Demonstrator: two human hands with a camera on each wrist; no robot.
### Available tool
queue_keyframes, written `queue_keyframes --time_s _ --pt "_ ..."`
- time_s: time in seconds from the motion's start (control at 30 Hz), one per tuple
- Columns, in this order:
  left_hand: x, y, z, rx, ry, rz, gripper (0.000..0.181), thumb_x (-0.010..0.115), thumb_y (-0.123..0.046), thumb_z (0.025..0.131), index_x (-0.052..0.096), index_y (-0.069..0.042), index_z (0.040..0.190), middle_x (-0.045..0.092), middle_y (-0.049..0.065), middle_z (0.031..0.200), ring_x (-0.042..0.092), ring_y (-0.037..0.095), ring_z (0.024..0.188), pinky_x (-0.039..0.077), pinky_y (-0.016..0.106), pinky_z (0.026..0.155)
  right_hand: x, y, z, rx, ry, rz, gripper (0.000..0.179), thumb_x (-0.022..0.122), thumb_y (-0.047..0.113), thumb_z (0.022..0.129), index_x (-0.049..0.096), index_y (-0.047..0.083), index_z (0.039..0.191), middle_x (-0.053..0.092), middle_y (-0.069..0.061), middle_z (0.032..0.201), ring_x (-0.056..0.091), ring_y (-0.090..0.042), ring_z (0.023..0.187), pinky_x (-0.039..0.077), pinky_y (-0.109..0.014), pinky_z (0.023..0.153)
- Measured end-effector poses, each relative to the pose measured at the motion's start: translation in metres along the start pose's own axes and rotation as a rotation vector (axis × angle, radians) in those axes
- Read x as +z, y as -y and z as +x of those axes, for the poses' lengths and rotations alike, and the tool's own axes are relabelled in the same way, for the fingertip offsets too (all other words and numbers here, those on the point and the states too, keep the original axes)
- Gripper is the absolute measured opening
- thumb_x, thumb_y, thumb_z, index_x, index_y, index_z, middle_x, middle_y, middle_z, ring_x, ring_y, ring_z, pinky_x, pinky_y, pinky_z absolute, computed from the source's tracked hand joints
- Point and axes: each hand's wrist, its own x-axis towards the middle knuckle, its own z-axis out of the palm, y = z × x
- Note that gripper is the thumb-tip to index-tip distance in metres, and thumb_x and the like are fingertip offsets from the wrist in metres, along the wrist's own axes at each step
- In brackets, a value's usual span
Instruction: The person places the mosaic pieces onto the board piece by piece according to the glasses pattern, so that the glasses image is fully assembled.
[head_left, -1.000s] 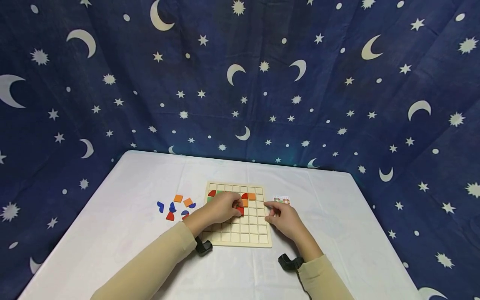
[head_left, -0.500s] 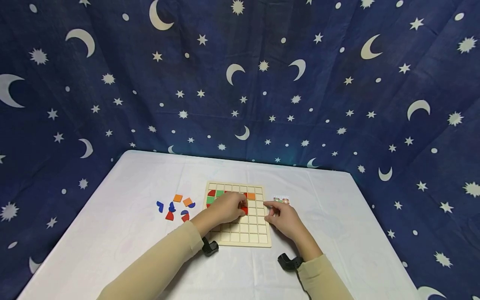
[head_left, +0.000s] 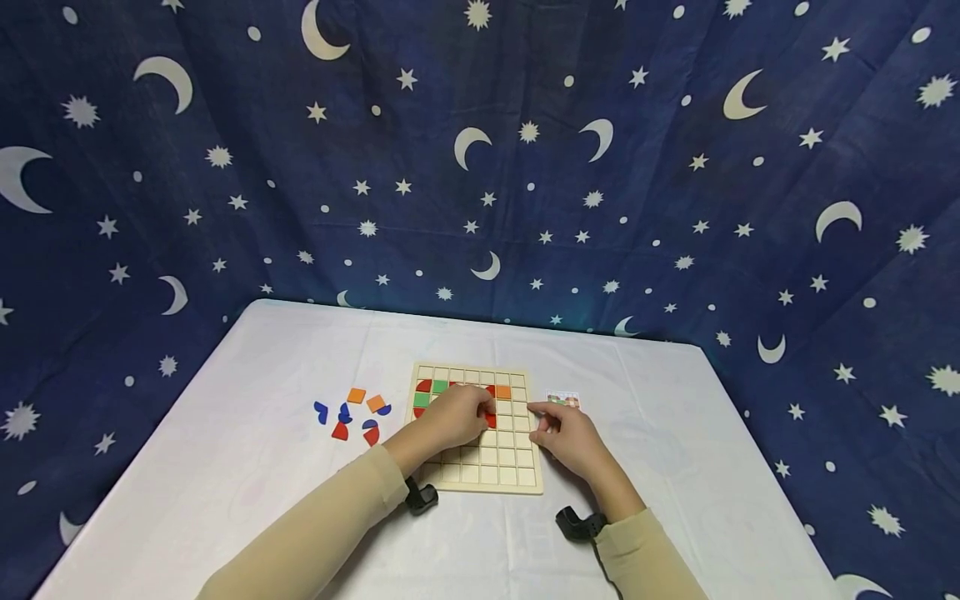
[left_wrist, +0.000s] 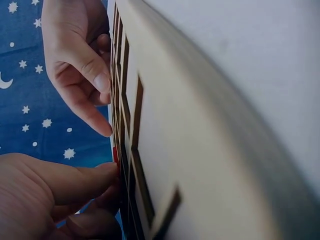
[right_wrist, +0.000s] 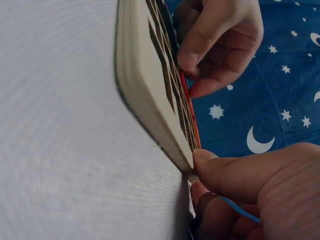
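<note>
Before you hangs a dark blue curtain (head_left: 480, 108) printed with pale moons, stars and dots. Under it the bench (head_left: 660, 458) wears a white cover. Your left sleeve (head_left: 303, 525) and right sleeve (head_left: 648, 558), both tan, reach in from the near side.

The square wooden board (head_left: 487, 457) lies on the bench, its face divided into a grid of cells. Your left hand (head_left: 453, 414) is over it, hiding several cells, its grip narrow, with thumb and fingertips on a red piece (head_left: 491, 422) at the board's surface, just right of the middle. Your right hand (head_left: 572, 437) is at the board's right edge, its grip fairly wide, thumb and index finger touching the edge at two spots set apart.

A black device sits on each wrist. Just beyond your right hand, and partly covered by it, lies a small printed card (head_left: 562, 397).

On the board's far part you see a green square (head_left: 440, 387) and an orange square (head_left: 503, 392) among red shapes. Left of the board, two loose orange squares (head_left: 356, 396) lie with red quarter-round pieces (head_left: 341, 432) and smaller blue pieces (head_left: 321, 412).
</note>
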Motion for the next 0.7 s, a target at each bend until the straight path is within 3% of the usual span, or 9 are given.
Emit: queue_keyframes --time_s 0.23,0.7 --pt "-0.010 0.008 -0.013 -0.016 -0.011 -0.071 0.016 0.076 -0.007 0.093 0.079 -0.014 0.107 0.066 -0.005 0.085 0.057 0.013 0.078 0.048 0.030 0.074 0.001 0.001 0.000 0.013 0.001 -0.011 0.047 0.085 0.008 0.090 0.074 0.015 0.135 0.064 0.000 0.083 0.054 -0.015 0.061 0.044 -0.026 0.052" --pt "-0.059 0.052 -0.051 -0.150 -0.071 -0.156 0.023 0.078 -0.006 0.091 0.078 -0.011 0.114 0.066 -0.002 0.089 0.057 0.015 0.075 0.048 0.031 0.068 0.000 0.000 0.000 0.016 -0.005 -0.020 0.048 0.085 0.007 0.089 0.074 0.014 0.135 0.063 -0.001 0.083 0.053 -0.015 0.063 0.043 -0.025 0.053"
